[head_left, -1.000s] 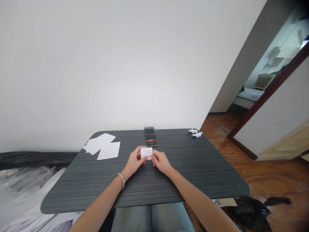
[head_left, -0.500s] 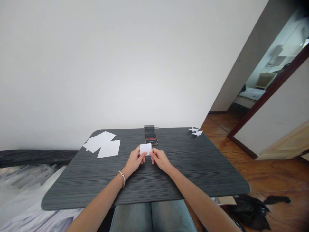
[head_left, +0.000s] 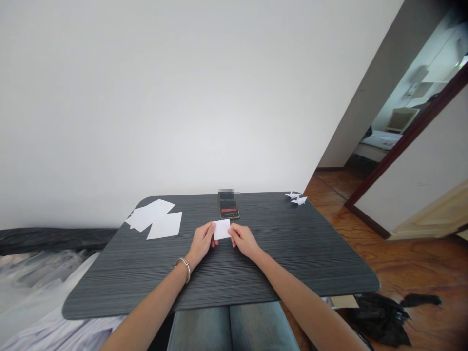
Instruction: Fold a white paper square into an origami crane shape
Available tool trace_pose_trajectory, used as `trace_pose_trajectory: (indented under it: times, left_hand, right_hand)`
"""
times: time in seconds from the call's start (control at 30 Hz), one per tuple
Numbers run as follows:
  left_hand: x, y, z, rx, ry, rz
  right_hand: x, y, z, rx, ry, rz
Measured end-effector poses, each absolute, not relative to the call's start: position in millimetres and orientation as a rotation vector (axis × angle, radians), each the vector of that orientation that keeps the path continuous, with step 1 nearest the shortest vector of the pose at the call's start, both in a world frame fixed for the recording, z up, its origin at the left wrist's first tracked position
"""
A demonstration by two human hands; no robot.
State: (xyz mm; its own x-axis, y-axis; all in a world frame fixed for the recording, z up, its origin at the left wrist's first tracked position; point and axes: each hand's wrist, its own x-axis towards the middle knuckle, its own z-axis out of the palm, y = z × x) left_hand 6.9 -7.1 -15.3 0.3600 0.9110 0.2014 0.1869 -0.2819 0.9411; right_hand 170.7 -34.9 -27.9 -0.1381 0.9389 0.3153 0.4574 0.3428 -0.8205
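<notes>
Between both hands, over the middle of the dark table [head_left: 146, 273], is a small white square of folded paper [head_left: 222, 229]. My left hand [head_left: 203, 240] pinches its left edge, thumb on top and fingers curled beneath. At the opposite edge my right hand [head_left: 244, 240] grips it between thumb and fingers. A phone [head_left: 228, 204] lies just beyond the paper, its screen partly lit with a red band. The fingers under the paper are mostly hidden.
Several loose white paper sheets [head_left: 164, 224] lie at the table's left. Two folded paper figures [head_left: 299, 200] stand at the far right corner. A white wall [head_left: 219, 97] rises behind the table. A black plastic bag [head_left: 383, 317] lies on the floor at right.
The left thumb has shifted from the paper's lower front to its left edge. The paper has tilted slightly and more of its face shows, a little lower and nearer.
</notes>
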Motion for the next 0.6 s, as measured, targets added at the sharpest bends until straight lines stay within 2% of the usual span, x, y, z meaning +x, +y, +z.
trace_pose_trajectory:
  times: [0.6]
  left_hand:
    - [7.0,-7.5,-10.5,1.915,1.066,1.034]
  right_hand:
    - [170.4,-39.7,-22.0,-1.246,-1.884,0.689]
